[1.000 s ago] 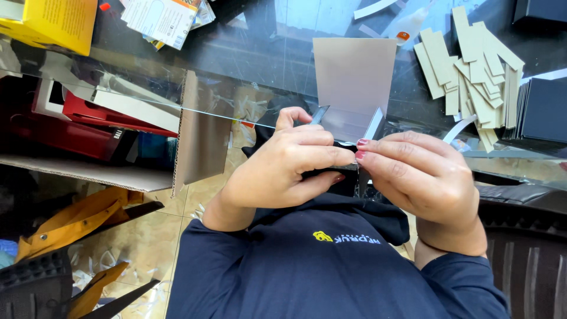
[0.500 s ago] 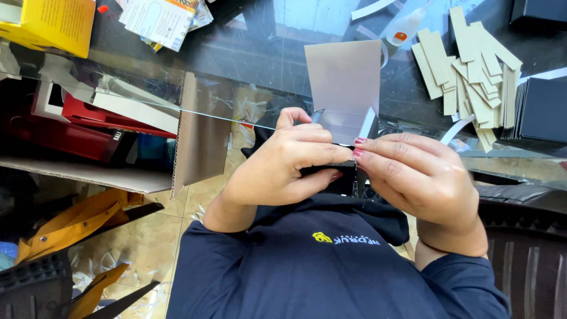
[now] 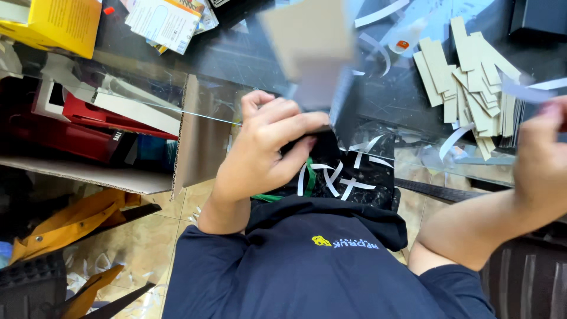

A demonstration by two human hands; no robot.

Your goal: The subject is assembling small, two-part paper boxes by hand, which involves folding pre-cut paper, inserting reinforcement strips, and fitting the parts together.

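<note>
Since half a second ago my right hand (image 3: 540, 153) has pulled away from the left and swung out toward the right edge of the view, where it shows blurred; I cannot tell whether its fingers are closed on anything, though a pale, blurred paper strip (image 3: 528, 90) shows just above it. Both hands were pressed together over the work before; now they are well apart.

My left hand (image 3: 269, 147) is clamped on the grey rectangular cardboard panel (image 3: 310, 50), thumb and fingers pinching its lower end near the edge of the dark glass tabletop (image 3: 248, 59). From that grip the panel rises up and away from the hand, over the table, tilted and smeared by motion (its edges are hard to read). A darker flap of it (image 3: 345, 109) hangs just beside my fingertips, on their right.

Below the hand lies a black sheet littered with white paper strips (image 3: 354, 174), resting on my lap against the navy hooded top (image 3: 319, 266).

Farther right on the table sits a heap of tan cardboard strips (image 3: 466, 77), well apart from the left hand. To the left of the table stand an open brown corrugated box (image 3: 198, 136) and a yellow carton (image 3: 50, 23).
</note>
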